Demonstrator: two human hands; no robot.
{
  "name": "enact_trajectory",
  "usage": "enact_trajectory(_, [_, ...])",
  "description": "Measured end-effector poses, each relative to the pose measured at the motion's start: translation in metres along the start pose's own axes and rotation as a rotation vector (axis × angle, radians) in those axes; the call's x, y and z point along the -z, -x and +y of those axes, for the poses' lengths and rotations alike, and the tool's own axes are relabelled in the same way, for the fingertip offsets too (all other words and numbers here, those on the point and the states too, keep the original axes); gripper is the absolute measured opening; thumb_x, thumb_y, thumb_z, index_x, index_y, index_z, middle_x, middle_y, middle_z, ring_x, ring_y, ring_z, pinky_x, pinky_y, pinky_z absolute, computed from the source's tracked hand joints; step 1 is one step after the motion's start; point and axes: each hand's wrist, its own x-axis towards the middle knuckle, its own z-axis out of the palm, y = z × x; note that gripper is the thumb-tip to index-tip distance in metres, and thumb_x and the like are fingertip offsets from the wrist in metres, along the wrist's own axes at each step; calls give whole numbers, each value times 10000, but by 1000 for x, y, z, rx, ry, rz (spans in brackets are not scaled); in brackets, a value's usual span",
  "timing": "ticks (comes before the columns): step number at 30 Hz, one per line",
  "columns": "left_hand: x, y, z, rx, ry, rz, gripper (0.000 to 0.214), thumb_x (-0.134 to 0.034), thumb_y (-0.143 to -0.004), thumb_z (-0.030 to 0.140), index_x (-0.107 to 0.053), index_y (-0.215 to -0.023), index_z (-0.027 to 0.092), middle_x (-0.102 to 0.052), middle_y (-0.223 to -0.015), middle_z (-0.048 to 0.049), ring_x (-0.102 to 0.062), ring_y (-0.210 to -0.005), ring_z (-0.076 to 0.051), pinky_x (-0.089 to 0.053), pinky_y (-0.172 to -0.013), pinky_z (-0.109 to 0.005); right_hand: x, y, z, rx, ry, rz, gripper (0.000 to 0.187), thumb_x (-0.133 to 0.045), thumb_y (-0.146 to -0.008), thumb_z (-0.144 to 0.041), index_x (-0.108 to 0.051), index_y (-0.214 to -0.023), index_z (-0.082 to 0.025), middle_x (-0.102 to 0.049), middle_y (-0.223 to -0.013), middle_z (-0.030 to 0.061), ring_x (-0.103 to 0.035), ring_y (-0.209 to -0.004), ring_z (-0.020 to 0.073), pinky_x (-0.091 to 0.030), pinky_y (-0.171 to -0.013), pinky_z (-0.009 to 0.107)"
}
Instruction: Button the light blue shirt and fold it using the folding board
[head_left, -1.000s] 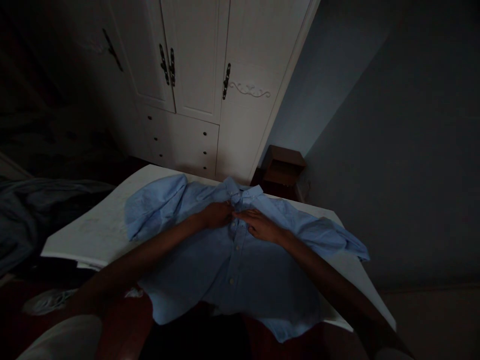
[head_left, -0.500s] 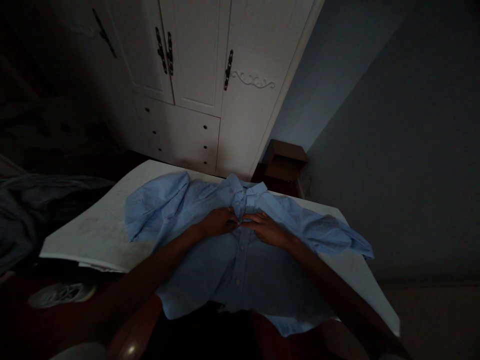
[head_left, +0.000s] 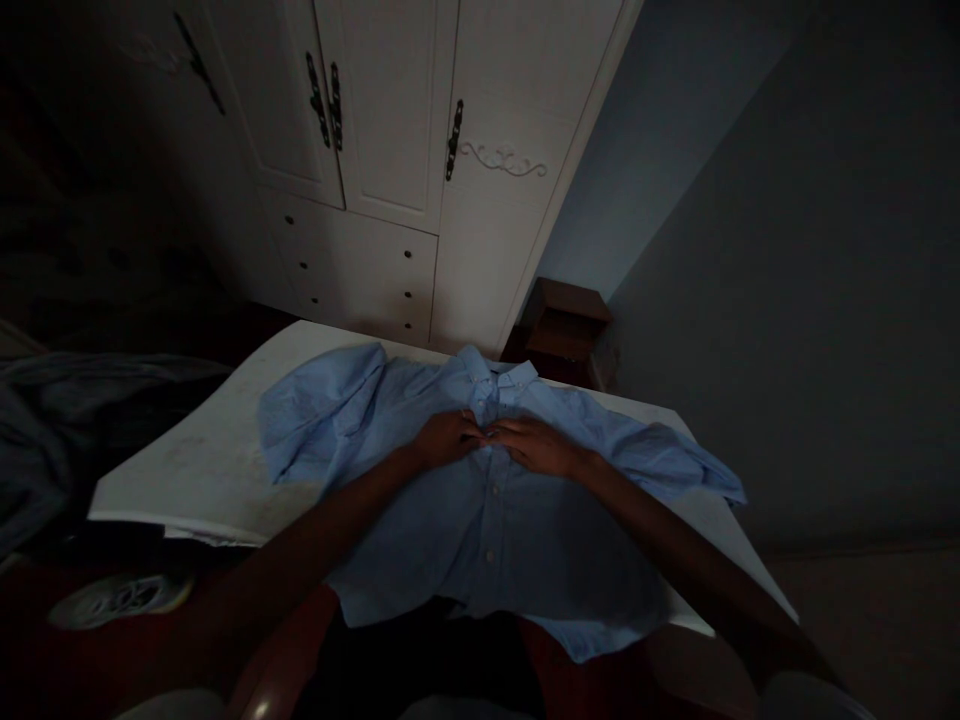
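Observation:
A light blue button-up shirt (head_left: 420, 540) lies front side up, its collar pointing away from me and its sleeves spread to both sides. My left hand (head_left: 448, 439) pinches the button strip below the collar from the left. From the right, my right hand (head_left: 531, 445) meets it at the same spot, fingers closed on the strip's edge. The fingertips of both hands touch or nearly touch, and they hide the button between them. Lower down the front, further buttons show. The hem hangs over the near edge.
The shirt rests on a white table (head_left: 202, 460). A white wardrobe (head_left: 390, 120) stands behind it, with a small brown cabinet (head_left: 570, 300) at its right. Dark grey cloth (head_left: 45, 430) lies at the left, and a shoe (head_left: 116, 600) is on the reddish floor.
Both hands stay at the button strip and have drawn slightly closer together. The shirt's lower front has shifted a little to the right and up.

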Motion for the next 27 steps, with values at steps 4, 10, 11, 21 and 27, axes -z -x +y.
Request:
enact_trajectory(4, [1, -2, -1, 5, -9, -9, 253, -555, -931, 402, -767, -969, 267, -718, -975, -19, -657, -905, -152, -462, -808, -247, -2, 2, 1, -3, -48, 24, 519, -494, -830, -23, -541, -1307, -222, -626, -1236, 82, -613, -1075, 186, -495, -935, 355])
enact_trajectory(10, [1, -4, -2, 7, 22, -3, 252, -555, -925, 405, -764, -958, 269, -725, -1016, -13, -657, -951, -154, -460, -855, -252, -4, 9, 3, 45, 97, 2, 394, -508, -872, -56, -644, -1201, -226, -615, -1142, 81, -627, -945, 162, -528, -801, 292])
enact_trajectory(11, [1, -4, -2, 9, 28, 0, 253, -560, -922, 410, -765, -955, 266, -725, -1014, -15, -658, -943, -155, -461, -852, -253, -3, 9, 2, 54, 138, -6, 379, -506, -880, -62, -651, -1189, -229, -613, -1152, 81, -628, -915, 158, -528, -783, 291])
enact_trajectory(21, [-2, -6, -9, -17, 87, 27, 218, -603, -890, 359, -768, -929, 222, -726, -990, -31, -658, -922, -159, -463, -855, -257, -5, 13, 9, 101, 424, 74, 285, -395, -1005, -170, -680, -993, -194, -709, -1076, 63, -645, -802, 163, -521, -758, 326])
enact_trajectory(27, [-2, -6, -8, -3, 96, 34, 199, -619, -869, 353, -762, -907, 220, -730, -975, -27, -660, -890, -153, -472, -814, -247, -8, 15, 14, 154, 405, 119, 335, -355, -1013, -146, -687, -1010, -188, -719, -975, 77, -644, -864, 182, -518, -815, 351])
